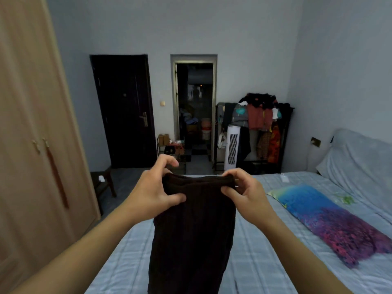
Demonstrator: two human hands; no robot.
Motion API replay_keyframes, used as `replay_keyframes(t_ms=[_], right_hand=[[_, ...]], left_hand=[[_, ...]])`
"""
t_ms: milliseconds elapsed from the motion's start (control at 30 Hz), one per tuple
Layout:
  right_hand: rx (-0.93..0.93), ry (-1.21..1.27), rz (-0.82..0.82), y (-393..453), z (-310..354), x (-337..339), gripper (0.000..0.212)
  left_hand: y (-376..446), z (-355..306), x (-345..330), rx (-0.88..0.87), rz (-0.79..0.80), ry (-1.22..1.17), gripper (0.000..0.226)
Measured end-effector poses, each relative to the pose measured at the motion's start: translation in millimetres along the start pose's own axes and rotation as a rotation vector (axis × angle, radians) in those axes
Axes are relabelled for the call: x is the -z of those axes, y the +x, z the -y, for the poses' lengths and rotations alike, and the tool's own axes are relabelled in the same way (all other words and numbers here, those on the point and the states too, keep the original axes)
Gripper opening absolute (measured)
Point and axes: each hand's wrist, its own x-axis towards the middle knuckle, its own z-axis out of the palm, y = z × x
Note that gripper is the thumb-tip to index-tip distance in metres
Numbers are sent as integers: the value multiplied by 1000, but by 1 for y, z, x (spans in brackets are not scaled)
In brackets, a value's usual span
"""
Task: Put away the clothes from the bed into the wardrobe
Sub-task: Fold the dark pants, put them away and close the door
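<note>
We hold a garment (191, 230) at frame centre, above the bed (265, 251) filling the lower right. The wardrobe (31, 124) stands along the left edge. Behind, mid-frame, sit a closed door (125, 111) and, to its right, an open doorway (194, 107). A clothes rack (258, 128) stands right of the doorway, a fan (233, 147) before it.

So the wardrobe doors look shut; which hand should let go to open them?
Probably the left hand: the wardrobe stands on its side, and the right hand also grips the dark garment.
</note>
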Motion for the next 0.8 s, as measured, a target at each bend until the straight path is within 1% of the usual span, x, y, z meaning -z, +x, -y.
replay_keyframes(t_ms=[67, 167, 233, 300, 367, 500, 600, 667, 800], right_hand=[[17, 33, -34, 11, 10, 4, 25], [7, 63, -68, 16, 16, 8, 25], [-27, 68, -16, 10, 12, 8, 27], [-78, 48, 66, 1, 3, 7, 36], [-121, 10, 90, -7, -5, 4, 42], [-125, 15, 6, -17, -11, 0, 34], [-132, 80, -42, -22, -13, -1, 30], [-153, 82, -34, -26, -18, -1, 28], [-184, 73, 16, -34, -27, 4, 26]], left_hand=[[9, -11, 4, 72, -106, -70, 68], [15, -19, 9, 123, -211, -170, 64], [13, -20, 9, 128, -240, -169, 57], [7, -20, 5, 131, -248, -164, 51], [1, -19, 3, 138, -210, -182, 48], [-14, -16, 10, 157, -34, -223, 50], [-33, -9, 1, 190, 46, -250, 48], [-45, 2, -15, 202, 46, -235, 44], [-53, 22, -33, 171, 5, -117, 31]])
